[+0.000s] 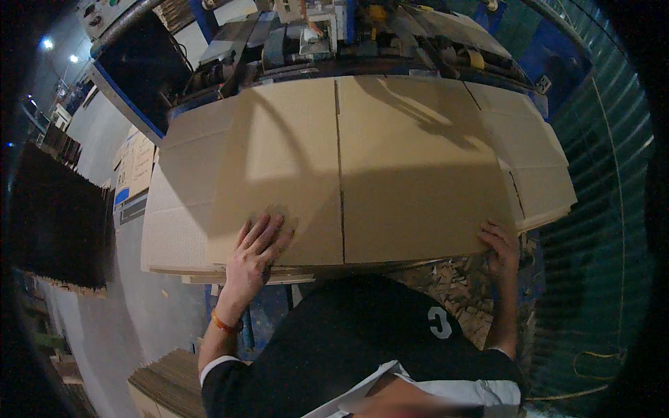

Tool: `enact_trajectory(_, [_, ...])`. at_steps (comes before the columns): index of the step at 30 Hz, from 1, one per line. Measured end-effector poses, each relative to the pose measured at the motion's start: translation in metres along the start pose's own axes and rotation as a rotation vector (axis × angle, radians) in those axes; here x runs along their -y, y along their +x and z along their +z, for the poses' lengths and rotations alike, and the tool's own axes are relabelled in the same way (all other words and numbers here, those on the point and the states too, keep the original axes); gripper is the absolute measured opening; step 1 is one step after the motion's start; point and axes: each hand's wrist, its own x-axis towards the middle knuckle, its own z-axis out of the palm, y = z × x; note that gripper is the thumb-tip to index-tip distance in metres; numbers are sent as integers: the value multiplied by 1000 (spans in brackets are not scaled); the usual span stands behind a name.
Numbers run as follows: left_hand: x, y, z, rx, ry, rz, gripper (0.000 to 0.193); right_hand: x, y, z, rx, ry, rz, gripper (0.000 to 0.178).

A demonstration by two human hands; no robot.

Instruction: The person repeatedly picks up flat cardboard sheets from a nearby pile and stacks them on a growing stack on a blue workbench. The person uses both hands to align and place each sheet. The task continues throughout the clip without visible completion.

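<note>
A large flat folded cardboard box blank [390,167] lies on top of a stack of similar brown sheets on a work table. My left hand [254,252] rests palm down, fingers spread, on the near left part of the top sheet. At the near right corner my right hand [500,245] curls over the edge of the same sheet. A slit runs down the middle of the sheet between the two hands. An orange band sits on my left wrist.
A blue machine [327,38] with rollers and tools stands behind the stack. A dark stack of sheets [59,216] is at the left, another cardboard pile [167,376] at the lower left. Cardboard scraps [453,285] litter the floor. A green corrugated wall [599,230] lies to the right.
</note>
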Motion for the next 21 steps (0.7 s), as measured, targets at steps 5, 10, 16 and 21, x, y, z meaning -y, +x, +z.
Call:
enact_trajectory(5, [6, 8, -1, 149, 48, 2, 55, -5, 26, -4, 166, 85, -34, 33])
enact_trajectory(10, [31, 25, 0, 81, 38, 24, 55, -23, 68, 5, 347, 23, -92, 36])
enact_trajectory(16, [69, 81, 23, -93, 10, 41, 57, -62, 143, 42, 418, -82, -130, 42])
enact_trajectory(21, [121, 157, 51, -222, 65, 60, 57, -85, 210, 84, 438, -23, -60, 41])
